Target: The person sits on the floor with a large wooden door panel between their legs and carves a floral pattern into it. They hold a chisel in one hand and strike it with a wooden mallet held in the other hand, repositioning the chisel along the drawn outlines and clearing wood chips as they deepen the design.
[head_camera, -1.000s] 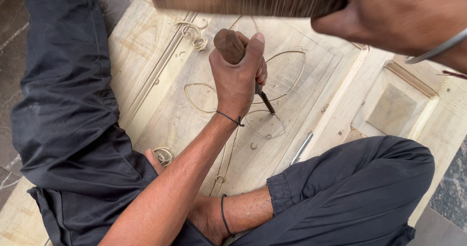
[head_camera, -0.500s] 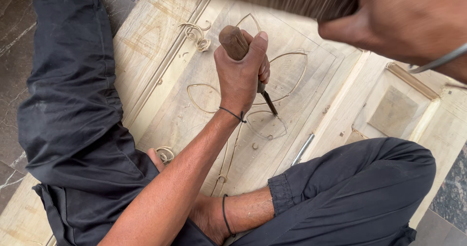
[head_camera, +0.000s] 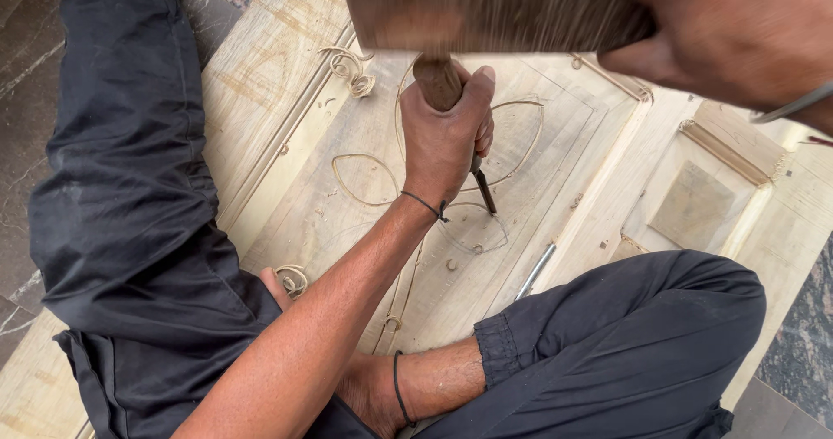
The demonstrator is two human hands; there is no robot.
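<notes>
My left hand (head_camera: 442,144) is closed around the brown wooden handle of a chisel (head_camera: 438,81), whose dark blade (head_camera: 483,192) points down into a pale wooden panel (head_camera: 286,101) with leaf-shaped outlines cut into it. My right hand (head_camera: 737,31), blurred and close to the camera at the top right, grips a wooden mallet block (head_camera: 486,9). The block sits right over the top of the chisel handle. A thin black band circles my left wrist.
I sit cross-legged on the panel in dark trousers (head_camera: 130,187), with a bare foot (head_camera: 382,396) under my arm. A slim metal tool (head_camera: 536,270) lies by my right knee. Curled wood shavings (head_camera: 351,70) lie on the panel. Dark stone floor (head_camera: 26,75) is at the left.
The mallet block has dropped from the top edge down onto the chisel handle. My left hand and the chisel stay on the same carved outline.
</notes>
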